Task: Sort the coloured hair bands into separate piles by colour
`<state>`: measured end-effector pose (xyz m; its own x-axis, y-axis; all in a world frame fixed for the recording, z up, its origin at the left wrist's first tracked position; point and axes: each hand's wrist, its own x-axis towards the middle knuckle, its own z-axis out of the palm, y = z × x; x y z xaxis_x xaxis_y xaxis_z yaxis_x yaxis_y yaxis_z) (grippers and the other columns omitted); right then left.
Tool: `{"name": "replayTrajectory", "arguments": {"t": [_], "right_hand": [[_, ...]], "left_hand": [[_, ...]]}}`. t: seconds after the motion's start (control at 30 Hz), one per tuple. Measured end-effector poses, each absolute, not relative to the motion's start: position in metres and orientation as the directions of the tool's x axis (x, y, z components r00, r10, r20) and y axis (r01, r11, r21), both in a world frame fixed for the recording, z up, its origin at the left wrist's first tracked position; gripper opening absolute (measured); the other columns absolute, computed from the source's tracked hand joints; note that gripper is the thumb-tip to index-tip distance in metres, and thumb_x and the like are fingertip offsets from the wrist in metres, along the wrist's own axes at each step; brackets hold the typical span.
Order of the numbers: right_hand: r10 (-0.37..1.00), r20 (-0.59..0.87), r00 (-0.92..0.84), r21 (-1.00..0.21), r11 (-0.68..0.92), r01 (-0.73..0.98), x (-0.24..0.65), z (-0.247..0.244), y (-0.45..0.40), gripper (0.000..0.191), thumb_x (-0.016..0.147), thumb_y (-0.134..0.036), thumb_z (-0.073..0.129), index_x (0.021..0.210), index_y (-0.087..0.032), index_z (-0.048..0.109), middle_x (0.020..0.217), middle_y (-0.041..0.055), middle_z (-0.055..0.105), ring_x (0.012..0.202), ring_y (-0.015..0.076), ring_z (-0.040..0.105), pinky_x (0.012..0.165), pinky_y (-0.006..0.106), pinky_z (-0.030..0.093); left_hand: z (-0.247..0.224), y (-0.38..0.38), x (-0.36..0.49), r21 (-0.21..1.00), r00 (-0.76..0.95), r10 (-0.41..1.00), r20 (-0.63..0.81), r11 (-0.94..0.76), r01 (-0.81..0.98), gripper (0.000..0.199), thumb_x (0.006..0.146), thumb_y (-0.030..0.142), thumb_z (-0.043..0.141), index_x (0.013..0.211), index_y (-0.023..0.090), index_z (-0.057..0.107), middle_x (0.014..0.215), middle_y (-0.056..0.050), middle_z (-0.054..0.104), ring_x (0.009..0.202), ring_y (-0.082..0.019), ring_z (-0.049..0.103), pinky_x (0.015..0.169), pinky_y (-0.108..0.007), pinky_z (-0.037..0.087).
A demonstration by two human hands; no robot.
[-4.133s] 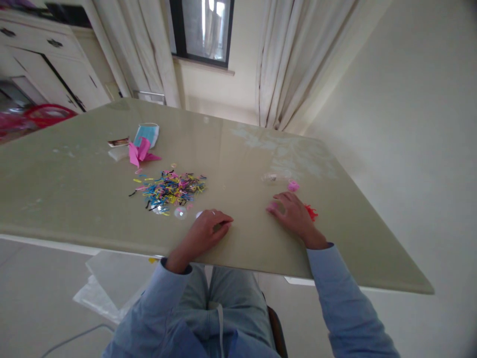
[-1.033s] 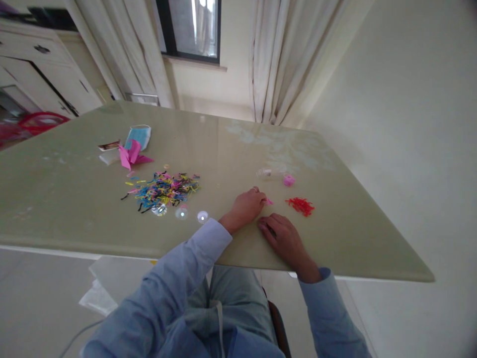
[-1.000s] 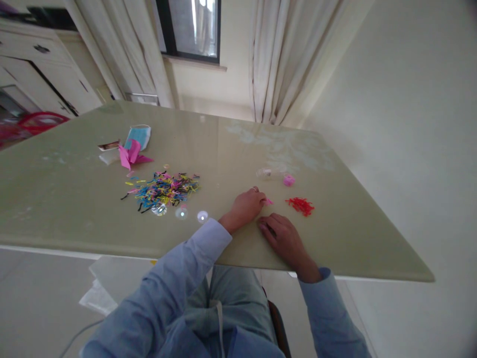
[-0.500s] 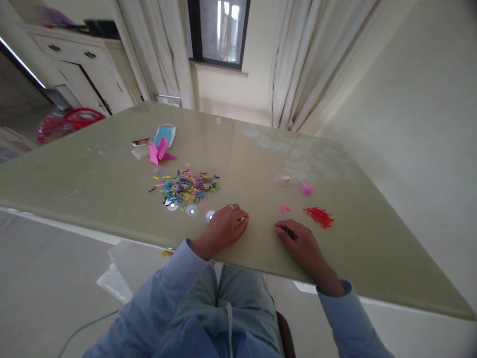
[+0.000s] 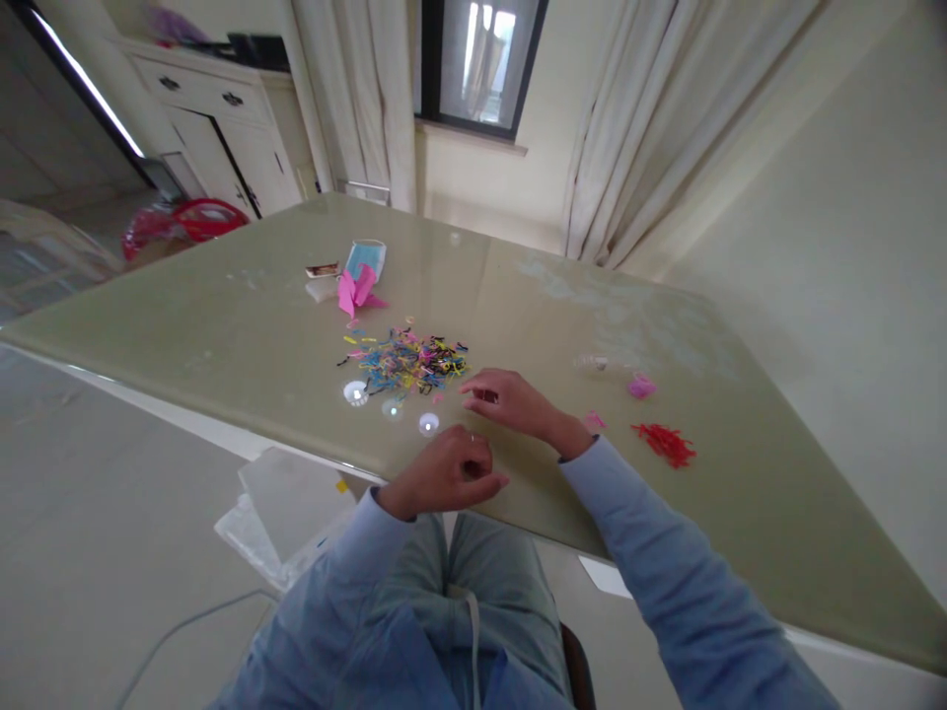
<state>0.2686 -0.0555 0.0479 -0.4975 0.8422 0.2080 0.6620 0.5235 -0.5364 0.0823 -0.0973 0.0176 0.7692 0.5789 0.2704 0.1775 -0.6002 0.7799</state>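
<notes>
A pile of small multicoloured rubber bands [image 5: 414, 361] lies loosely spread on the glossy table [image 5: 244, 370]. My right hand [image 5: 510, 402] is just right of the pile, palm down, its thumb and forefinger apart with nothing visible between them. Nearer the table's front edge rests my left hand [image 5: 444, 475]. Its fingers are curled in and its thumb points right; whatever is inside the curl is hidden. A heap of red bands [image 5: 666, 445] lies to the right, with a few pink bands [image 5: 595, 420] beside it and a pink bundle [image 5: 641, 386] behind.
Far left on the table are a blue face mask [image 5: 366, 260], folded pink paper [image 5: 358, 290] and a small brown-and-white packet [image 5: 323, 269]. A clear plastic piece [image 5: 601, 364] lies right of centre. White reflections [image 5: 428, 424] show near the left hand. A cabinet [image 5: 214, 128] stands behind.
My right hand has moved left, from near the red heap to the edge of the multicoloured pile. My left hand has drawn slightly nearer to me, and the view has swung left.
</notes>
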Motion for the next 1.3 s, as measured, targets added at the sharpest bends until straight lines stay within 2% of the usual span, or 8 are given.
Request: {"name": "replayTrajectory", "arguments": {"t": [0.43, 0.5, 0.6, 0.73, 0.83, 0.97, 1.1, 1.3], "right_hand": [[0.786, 0.179, -0.592, -0.419, 0.605, 0.677, 0.244, 0.017, -0.025, 0.020, 0.098, -0.024, 0.059, 0.094, -0.019, 0.078, 0.096, 0.0070, 0.071, 0.090, 0.0170, 0.060, 0.078, 0.027, 0.043], [0.803, 0.216, -0.556, -0.471, 0.585, 0.660, 0.244, 0.017, -0.030, 0.020, 0.099, -0.025, 0.058, 0.093, -0.018, 0.076, 0.095, 0.0071, 0.070, 0.089, 0.0166, 0.060, 0.079, 0.027, 0.043], [0.874, 0.253, -0.415, -0.691, 0.463, 0.555, 0.244, 0.022, -0.041, 0.023, 0.097, -0.034, 0.059, 0.092, -0.017, 0.074, 0.088, 0.0043, 0.069, 0.079, 0.0143, 0.058, 0.073, 0.026, 0.044], [0.974, 0.057, -0.219, -0.969, 0.107, 0.221, 0.247, 0.038, -0.060, 0.034, 0.087, -0.051, 0.067, 0.092, -0.017, 0.072, 0.071, -0.0022, 0.060, 0.057, 0.0094, 0.048, 0.053, 0.023, 0.037], [0.987, -0.049, -0.150, -0.999, -0.050, -0.003, 0.251, 0.047, -0.073, 0.036, 0.080, -0.053, 0.075, 0.089, -0.018, 0.070, 0.065, -0.0049, 0.053, 0.052, 0.0073, 0.043, 0.048, 0.021, 0.031], [0.989, -0.091, -0.113, -0.989, -0.103, -0.103, 0.257, 0.051, -0.089, 0.035, 0.077, -0.051, 0.078, 0.086, -0.018, 0.069, 0.065, -0.0045, 0.054, 0.052, 0.0070, 0.044, 0.048, 0.021, 0.031], [0.996, -0.078, -0.033, -0.997, -0.078, -0.005, 0.271, 0.056, -0.111, 0.035, 0.080, -0.052, 0.075, 0.085, -0.018, 0.069, 0.064, -0.0037, 0.055, 0.053, 0.0082, 0.045, 0.050, 0.022, 0.034], [0.976, 0.047, 0.215, -0.919, -0.042, 0.391, 0.335, 0.053, -0.150, 0.037, 0.084, -0.054, 0.068, 0.081, -0.017, 0.070, 0.060, -0.0029, 0.053, 0.053, 0.0100, 0.043, 0.049, 0.024, 0.032]], "left_hand": [[0.021, -0.093, 0.076, 0.960, 0.736, 0.655, 0.169, -0.279, 0.028, 0.040, 0.087, 0.044, 0.062, 0.059, 0.018, 0.049, 0.057, 0.003, 0.047, 0.057, -0.011, 0.041, 0.058, -0.026, 0.032], [0.020, -0.092, 0.075, 0.965, 0.730, 0.665, 0.158, -0.262, 0.030, 0.041, 0.087, 0.046, 0.062, 0.059, 0.019, 0.049, 0.057, 0.003, 0.047, 0.058, -0.011, 0.041, 0.058, -0.026, 0.033], [0.019, -0.093, 0.075, 0.959, 0.726, 0.669, 0.159, -0.280, 0.048, 0.043, 0.088, 0.049, 0.061, 0.060, 0.019, 0.049, 0.058, 0.003, 0.047, 0.059, -0.011, 0.042, 0.058, -0.026, 0.033], [0.018, -0.094, 0.076, 0.942, 0.726, 0.658, 0.198, -0.334, 0.046, 0.042, 0.089, 0.047, 0.061, 0.060, 0.018, 0.051, 0.059, 0.002, 0.050, 0.060, -0.011, 0.045, 0.060, -0.025, 0.035], [0.018, -0.094, 0.077, 0.926, 0.718, 0.656, 0.235, -0.375, 0.040, 0.037, 0.089, 0.042, 0.062, 0.063, 0.017, 0.057, 0.063, 0.001, 0.055, 0.062, -0.011, 0.049, 0.062, -0.025, 0.038], [0.020, -0.096, 0.077, 0.925, 0.714, 0.661, 0.229, -0.376, 0.051, 0.030, 0.089, 0.037, 0.064, 0.068, 0.016, 0.062, 0.065, 0.000, 0.059, 0.063, -0.011, 0.052, 0.062, -0.024, 0.040], [0.021, -0.097, 0.078, 0.922, 0.691, 0.684, 0.233, -0.381, 0.066, 0.027, 0.089, 0.034, 0.064, 0.069, 0.016, 0.062, 0.066, 0.000, 0.059, 0.063, -0.011, 0.052, 0.061, -0.023, 0.039], [0.022, -0.099, 0.078, 0.902, 0.670, 0.696, 0.257, -0.421, 0.091, 0.028, 0.090, 0.031, 0.062, 0.068, 0.016, 0.062, 0.065, 0.001, 0.058, 0.063, -0.011, 0.052, 0.061, -0.023, 0.039]]}}
